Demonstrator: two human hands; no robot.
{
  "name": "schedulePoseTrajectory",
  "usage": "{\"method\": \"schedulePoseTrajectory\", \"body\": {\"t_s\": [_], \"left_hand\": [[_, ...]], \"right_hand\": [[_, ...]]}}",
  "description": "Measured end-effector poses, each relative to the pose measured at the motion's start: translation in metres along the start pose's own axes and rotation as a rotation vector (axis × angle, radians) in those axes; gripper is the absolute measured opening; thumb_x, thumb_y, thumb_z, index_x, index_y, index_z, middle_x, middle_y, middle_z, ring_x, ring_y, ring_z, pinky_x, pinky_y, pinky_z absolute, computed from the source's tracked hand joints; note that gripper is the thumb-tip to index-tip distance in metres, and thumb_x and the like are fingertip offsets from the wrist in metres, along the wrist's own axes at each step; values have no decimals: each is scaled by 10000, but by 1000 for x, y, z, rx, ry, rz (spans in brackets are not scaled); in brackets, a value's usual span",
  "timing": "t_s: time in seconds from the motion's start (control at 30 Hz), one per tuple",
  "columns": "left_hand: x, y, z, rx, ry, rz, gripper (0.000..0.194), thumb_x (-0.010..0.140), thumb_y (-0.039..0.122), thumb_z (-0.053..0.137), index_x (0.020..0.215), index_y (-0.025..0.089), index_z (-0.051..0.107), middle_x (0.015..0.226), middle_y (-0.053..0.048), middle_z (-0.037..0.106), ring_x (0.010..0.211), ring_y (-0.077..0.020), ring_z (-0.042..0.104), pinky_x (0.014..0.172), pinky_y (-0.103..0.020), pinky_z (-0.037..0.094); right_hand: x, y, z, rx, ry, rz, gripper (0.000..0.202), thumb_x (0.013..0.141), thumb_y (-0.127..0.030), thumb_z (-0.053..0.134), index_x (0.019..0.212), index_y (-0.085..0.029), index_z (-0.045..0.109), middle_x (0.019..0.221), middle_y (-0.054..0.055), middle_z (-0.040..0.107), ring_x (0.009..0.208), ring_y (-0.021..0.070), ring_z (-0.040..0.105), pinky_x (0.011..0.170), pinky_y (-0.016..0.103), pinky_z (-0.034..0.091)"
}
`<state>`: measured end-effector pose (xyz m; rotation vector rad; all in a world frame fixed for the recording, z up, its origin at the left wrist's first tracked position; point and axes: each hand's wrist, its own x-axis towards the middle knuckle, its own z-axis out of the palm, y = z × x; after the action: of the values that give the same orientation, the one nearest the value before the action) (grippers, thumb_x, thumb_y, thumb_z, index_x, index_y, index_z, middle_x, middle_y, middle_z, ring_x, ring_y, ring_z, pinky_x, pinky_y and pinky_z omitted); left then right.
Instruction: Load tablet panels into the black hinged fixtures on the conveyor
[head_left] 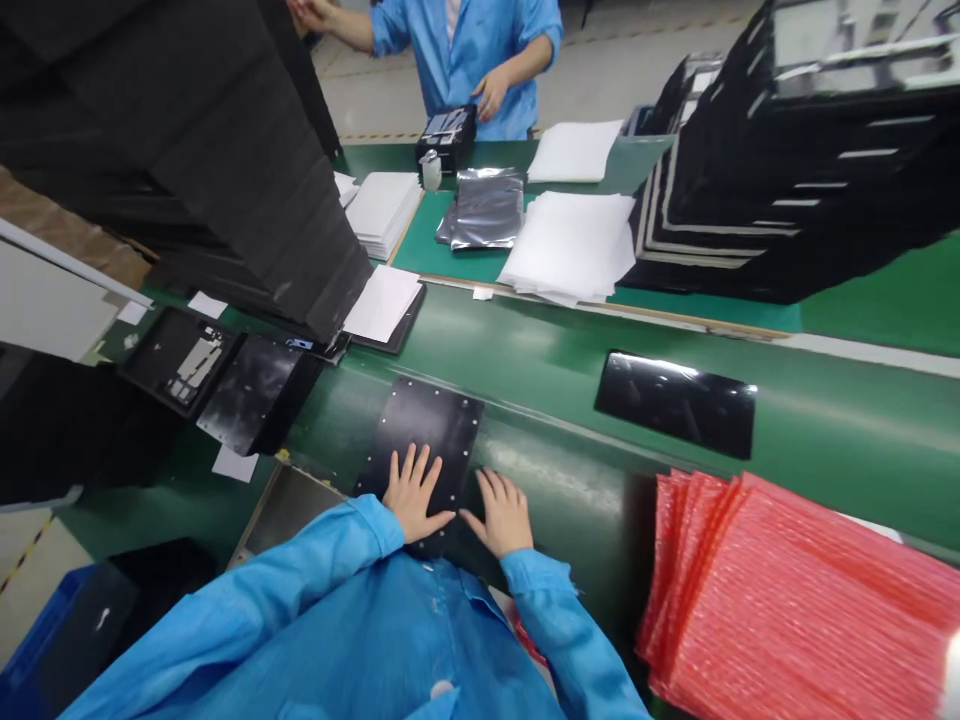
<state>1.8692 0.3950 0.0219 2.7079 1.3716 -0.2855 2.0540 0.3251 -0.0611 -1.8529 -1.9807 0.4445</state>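
A flat black plate (431,420) with small light dots along its edges lies on the green bench (570,490) in front of my body. My left hand (415,495) rests on the plate with its fingers spread, palm down. Just right of the plate's edge is my right hand (502,510), fingers apart and holding nothing, its thumb near the plate's right edge. Farther right, a glossy black panel (676,400) lies on the green surface, out of reach of both hands' fingers.
Red bubble bags (810,600) are piled at the right front. Tall black stacks stand at left (225,170) and back right (810,190). White sheets (570,240) lie across the bench. A person in blue (480,50) stands opposite, one hand by a black stack.
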Motion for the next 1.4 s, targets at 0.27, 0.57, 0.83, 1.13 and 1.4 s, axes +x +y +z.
{"method": "schedulePoseTrajectory", "body": {"t_s": [0.27,0.57,0.83,1.13,1.4], "left_hand": [[-1,-1,-4,-4,-11,-18,769,828,637,445,1435,179,329,1508,-157,261,1392,-381,158,1091,-618,108],[-1,-2,-4,-23,-27,-23,755,832,619,457,1437,186,329,1510,-149,259,1390,-381,166,1102,-606,96],[0,-1,-3,-39,-57,0,1001,709,793,453,1452,145,283,1513,-191,225,1392,-416,122,1087,-640,69],[-2,-1,-7,-108,-89,-2,1081,674,825,448,1464,120,234,1529,-210,142,1400,-424,37,1078,-657,32],[10,33,-45,-317,-202,-243,1044,610,388,699,1475,125,177,1537,-219,24,1388,-446,-49,1060,-696,37]], "right_hand": [[2,27,17,-104,3,113,393,915,-387,393,1186,-196,604,1308,103,550,1229,302,427,1018,483,268],[-5,59,-4,2,27,224,462,845,-478,500,1116,-107,548,1179,199,583,1120,327,496,948,482,336],[60,-51,-58,-123,-330,167,164,751,-162,549,912,-142,572,871,102,625,833,223,580,697,302,354],[65,-39,-75,-256,-418,254,125,768,-151,517,880,-130,567,868,123,646,823,232,615,655,297,338],[82,-31,-77,-32,-613,190,315,795,-259,546,1089,-146,560,986,115,675,892,247,632,693,293,426]]}}
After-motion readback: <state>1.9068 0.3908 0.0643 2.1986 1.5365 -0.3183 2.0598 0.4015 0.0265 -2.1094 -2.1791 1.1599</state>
